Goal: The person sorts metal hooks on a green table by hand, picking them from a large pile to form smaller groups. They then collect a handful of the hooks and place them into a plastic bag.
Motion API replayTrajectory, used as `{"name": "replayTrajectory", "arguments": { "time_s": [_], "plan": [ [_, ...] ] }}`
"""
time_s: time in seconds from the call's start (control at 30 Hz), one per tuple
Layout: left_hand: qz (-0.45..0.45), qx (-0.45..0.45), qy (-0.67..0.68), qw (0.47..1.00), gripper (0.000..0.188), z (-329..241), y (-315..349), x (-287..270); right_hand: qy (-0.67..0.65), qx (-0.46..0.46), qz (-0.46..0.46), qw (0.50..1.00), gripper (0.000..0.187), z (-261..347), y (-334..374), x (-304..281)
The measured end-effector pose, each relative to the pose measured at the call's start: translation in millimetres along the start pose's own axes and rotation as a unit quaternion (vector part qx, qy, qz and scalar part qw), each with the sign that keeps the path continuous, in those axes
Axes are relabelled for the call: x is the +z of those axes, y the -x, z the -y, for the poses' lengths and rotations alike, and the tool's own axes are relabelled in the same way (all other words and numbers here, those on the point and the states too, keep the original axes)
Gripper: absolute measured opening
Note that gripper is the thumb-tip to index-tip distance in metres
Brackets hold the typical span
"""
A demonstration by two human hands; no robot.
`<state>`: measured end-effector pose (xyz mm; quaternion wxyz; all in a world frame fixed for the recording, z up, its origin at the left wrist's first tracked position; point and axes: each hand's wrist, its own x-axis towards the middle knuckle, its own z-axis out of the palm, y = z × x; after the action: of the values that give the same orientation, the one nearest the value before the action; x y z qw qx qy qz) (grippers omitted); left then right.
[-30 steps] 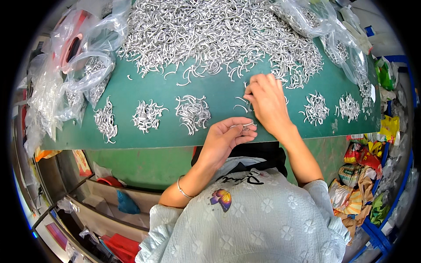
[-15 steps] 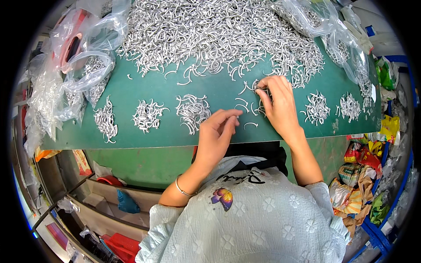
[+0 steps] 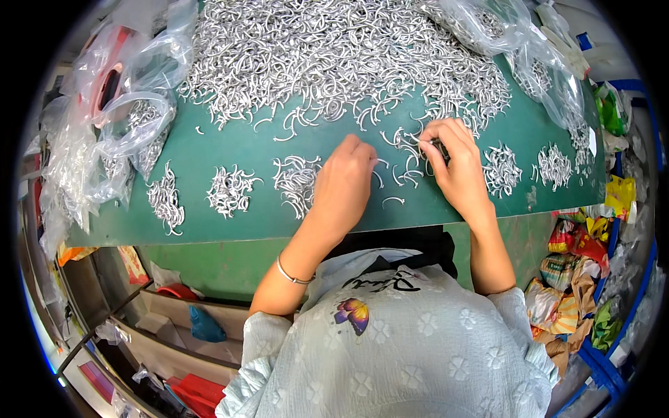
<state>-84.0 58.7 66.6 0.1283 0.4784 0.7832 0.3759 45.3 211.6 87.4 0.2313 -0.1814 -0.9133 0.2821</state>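
While slim, curved silvery pieces (image 3: pixel 341 56) strew the green tabletop (image 3: pixel 240 145), both hands (image 3: pixel 345 182) curl half-closed — any hold unclear.

Pile (image 3: pixel 294 182) part-hidden by left hand (image 3: pixel 343 184), larger heap (image 3: pixel 334 56) cut off

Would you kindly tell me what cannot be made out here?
In the head view:
Left hand: any held piece, hidden by the hand itself.
Pile of silvery pieces: right end, covered by that hand.
Large heap: far side, cut off by top edge.
Right hand: whether it pinches a piece, too small.
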Motion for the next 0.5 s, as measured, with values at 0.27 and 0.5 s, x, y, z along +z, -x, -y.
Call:
{"name": "replayTrajectory", "arguments": {
  "time_s": [0.27, 0.5],
  "plan": [
    [0.104, -0.272, 0.755, 0.587, 0.027, -11.8, 12.0, 7.2, -0.112, -0.028, 0.008, 0.993, 0.011, 32.0, 13.9, -10.0],
    [0.079, -0.232, 0.828, 0.504, 0.032, -11.1, 22.9, 5.7, -0.030, 0.019, 0.001, 0.999, 0.023, 3.8, 8.6, -3.1]
  ]
}}
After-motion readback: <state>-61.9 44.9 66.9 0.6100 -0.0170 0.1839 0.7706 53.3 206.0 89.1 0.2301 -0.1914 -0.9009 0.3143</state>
